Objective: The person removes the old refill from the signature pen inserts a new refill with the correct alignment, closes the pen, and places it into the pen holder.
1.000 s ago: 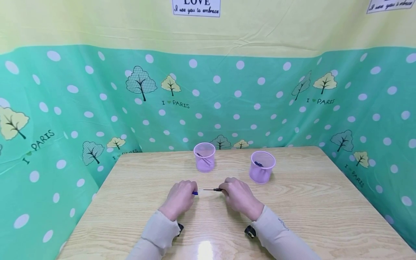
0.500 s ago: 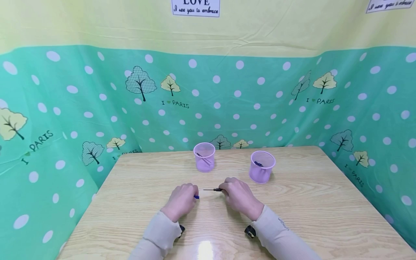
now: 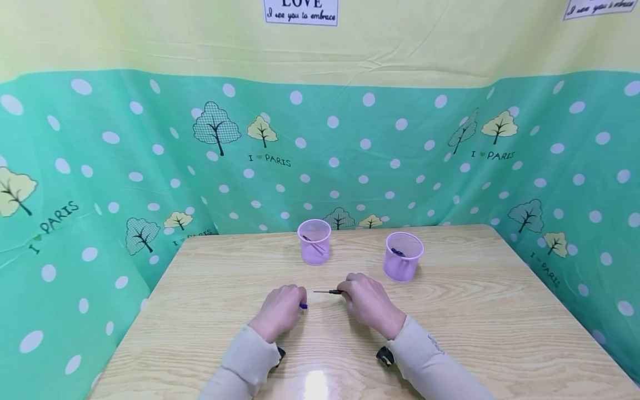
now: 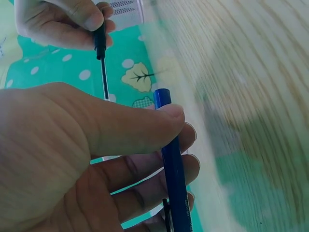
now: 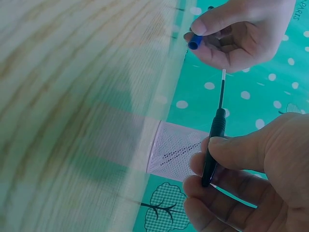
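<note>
Between thumb and fingers my left hand (image 3: pixel 280 311) pinches a blue pen barrel (image 4: pixel 175 169) with a clip. The barrel's open end (image 5: pixel 195 41) shows in the right wrist view. My right hand (image 3: pixel 371 304) pinches the black front section of a pen (image 5: pixel 215 140), from which a thin refill (image 5: pixel 222 92) sticks out. In the head view the refill points left toward my left hand, level above the table. A gap separates the refill's end from the blue barrel. Most of the barrel is hidden by my left hand in the head view.
Two purple mesh cups stand beyond my hands on the wooden table (image 3: pixel 225 266). The left cup (image 3: pixel 316 256) holds thin dark sticks; the right cup (image 3: pixel 400 271) holds small dark blue pieces. A green patterned cloth (image 3: pixel 280 194) hangs behind the table.
My left hand has moved slightly toward me and to the right with the blue barrel, lower than the refill in the head view. My right hand has stayed nearly still.
</note>
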`<state>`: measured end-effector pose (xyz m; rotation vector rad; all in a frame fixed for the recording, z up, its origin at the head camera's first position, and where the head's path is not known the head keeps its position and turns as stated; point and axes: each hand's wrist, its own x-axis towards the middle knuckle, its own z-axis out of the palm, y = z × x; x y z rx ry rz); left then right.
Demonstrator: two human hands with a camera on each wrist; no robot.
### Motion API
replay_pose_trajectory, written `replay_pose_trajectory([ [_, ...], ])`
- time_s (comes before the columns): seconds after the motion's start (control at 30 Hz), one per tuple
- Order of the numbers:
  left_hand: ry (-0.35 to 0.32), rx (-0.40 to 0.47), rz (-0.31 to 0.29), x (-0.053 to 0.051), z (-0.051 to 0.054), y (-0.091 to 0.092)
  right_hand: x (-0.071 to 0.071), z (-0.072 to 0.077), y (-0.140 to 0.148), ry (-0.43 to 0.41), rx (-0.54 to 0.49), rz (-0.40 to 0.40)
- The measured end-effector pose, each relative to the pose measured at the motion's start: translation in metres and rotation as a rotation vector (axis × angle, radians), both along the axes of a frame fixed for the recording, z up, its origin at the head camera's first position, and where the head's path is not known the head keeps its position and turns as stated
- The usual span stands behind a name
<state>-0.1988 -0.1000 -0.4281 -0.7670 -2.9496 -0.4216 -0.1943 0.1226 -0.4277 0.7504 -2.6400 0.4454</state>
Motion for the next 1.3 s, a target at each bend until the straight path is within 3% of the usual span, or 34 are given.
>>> replay_pose_trajectory([
  [0.7,0.014,-0.006,-0.037,0.004,0.001,0.004,-0.001,-0.001,0.001,0.005,-0.002,0.000],
  [1.3,0.014,-0.023,-0.048,0.004,-0.008,0.011,-0.001,-0.001,0.000,0.000,-0.002,-0.013],
])
